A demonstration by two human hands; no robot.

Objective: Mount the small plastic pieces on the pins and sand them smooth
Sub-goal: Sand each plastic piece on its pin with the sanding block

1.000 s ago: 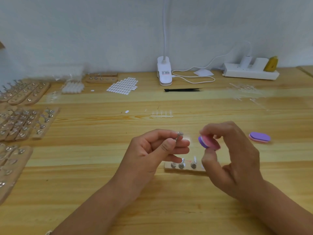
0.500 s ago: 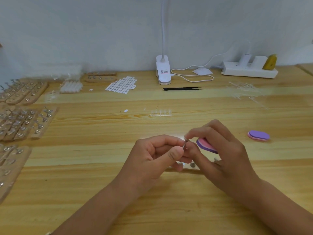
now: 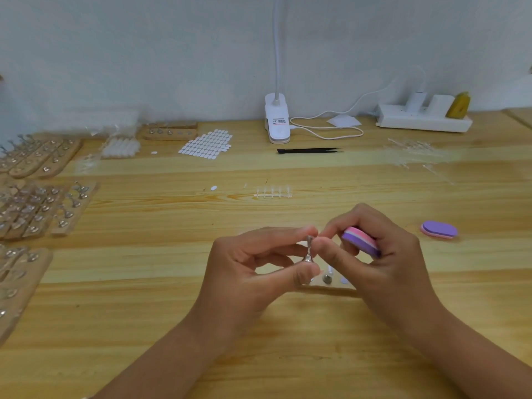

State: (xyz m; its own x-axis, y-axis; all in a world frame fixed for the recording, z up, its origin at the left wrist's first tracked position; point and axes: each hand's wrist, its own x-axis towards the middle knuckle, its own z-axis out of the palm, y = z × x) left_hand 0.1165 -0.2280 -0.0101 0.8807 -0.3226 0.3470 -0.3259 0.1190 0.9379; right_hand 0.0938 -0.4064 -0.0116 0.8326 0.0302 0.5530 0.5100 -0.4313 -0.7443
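Note:
My left hand (image 3: 250, 266) pinches a small silver pin (image 3: 309, 249) upright between thumb and forefinger, just above the table. My right hand (image 3: 383, 254) touches the pin's top with forefinger and thumb tips while its other fingers hold a pink-and-purple sanding block (image 3: 361, 241). Whether a plastic piece sits on the pin's top is hidden by the fingertips. Under my hands lies a small wooden pin holder (image 3: 334, 283) with another pin (image 3: 328, 276) standing in it. A strip of clear plastic pieces (image 3: 273, 192) lies further back.
A second purple sanding block (image 3: 439, 229) lies to the right. Wooden boards full of pins (image 3: 37, 208) crowd the left edge. Behind are a sheet of white stickers (image 3: 207, 144), black tweezers (image 3: 309, 150), a clip lamp (image 3: 277, 119), a power strip (image 3: 423, 118) and loose clear strips (image 3: 414, 152).
My right hand moved left with the sanding block until its fingertips met the pin in my left hand. The left hand turned the pin more upright.

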